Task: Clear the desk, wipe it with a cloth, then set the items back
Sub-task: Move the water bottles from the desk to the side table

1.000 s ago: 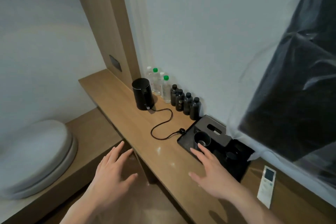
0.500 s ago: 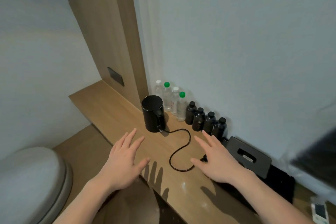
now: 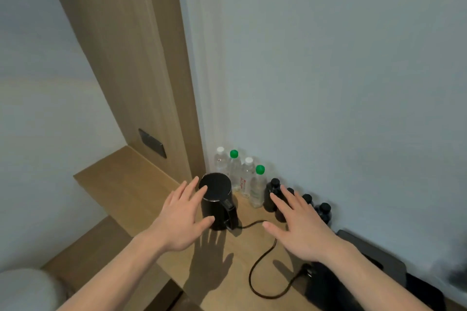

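Note:
A black electric kettle (image 3: pixel 219 199) stands on the narrow wooden desk (image 3: pixel 121 182), its black cord (image 3: pixel 260 262) looping toward me. My left hand (image 3: pixel 182 219) is spread flat just left of the kettle, fingertips at its lid edge. My right hand (image 3: pixel 300 230) hovers flat and spread to the kettle's right, in front of several small black bottles (image 3: pixel 271 194). Behind the kettle, clear water bottles (image 3: pixel 256 189) with white and green caps line the wall. Neither hand holds anything. No cloth is in view.
A black tray (image 3: pixel 374 260) lies at the lower right against the wall. A wooden panel with a dark switch plate (image 3: pixel 152 143) rises at the desk's far end. A pale round seat (image 3: pixel 22 290) sits at the lower left, below the desk.
Both hands have moved forward along the desk, from near the black tray to either side of the kettle. The view has swung left and up, so the tray and remote have slid out.

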### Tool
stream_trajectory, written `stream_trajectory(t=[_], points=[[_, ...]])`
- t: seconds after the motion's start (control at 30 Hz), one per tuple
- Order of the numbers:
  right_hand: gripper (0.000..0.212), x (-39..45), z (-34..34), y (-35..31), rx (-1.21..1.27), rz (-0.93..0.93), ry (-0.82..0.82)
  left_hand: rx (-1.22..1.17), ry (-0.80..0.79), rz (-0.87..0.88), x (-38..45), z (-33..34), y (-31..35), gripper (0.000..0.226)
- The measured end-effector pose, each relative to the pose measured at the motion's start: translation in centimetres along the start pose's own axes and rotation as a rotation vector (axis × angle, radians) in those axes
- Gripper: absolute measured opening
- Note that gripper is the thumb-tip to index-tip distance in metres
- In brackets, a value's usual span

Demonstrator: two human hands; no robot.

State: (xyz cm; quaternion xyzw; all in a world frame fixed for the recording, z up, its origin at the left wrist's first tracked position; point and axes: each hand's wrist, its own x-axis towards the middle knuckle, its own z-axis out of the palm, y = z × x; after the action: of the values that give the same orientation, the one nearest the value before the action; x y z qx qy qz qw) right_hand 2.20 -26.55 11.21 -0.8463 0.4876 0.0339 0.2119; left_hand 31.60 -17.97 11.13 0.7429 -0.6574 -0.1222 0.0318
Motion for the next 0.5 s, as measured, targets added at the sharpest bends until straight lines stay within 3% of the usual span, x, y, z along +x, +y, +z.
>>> stream_trajectory(t=[0.5], points=[[0.076,15.4,-1.7,-4.3,0.002,0.102,0.042,-0.040,-0.154,0.073,20.9,-2.1,-4.6,0.077]])
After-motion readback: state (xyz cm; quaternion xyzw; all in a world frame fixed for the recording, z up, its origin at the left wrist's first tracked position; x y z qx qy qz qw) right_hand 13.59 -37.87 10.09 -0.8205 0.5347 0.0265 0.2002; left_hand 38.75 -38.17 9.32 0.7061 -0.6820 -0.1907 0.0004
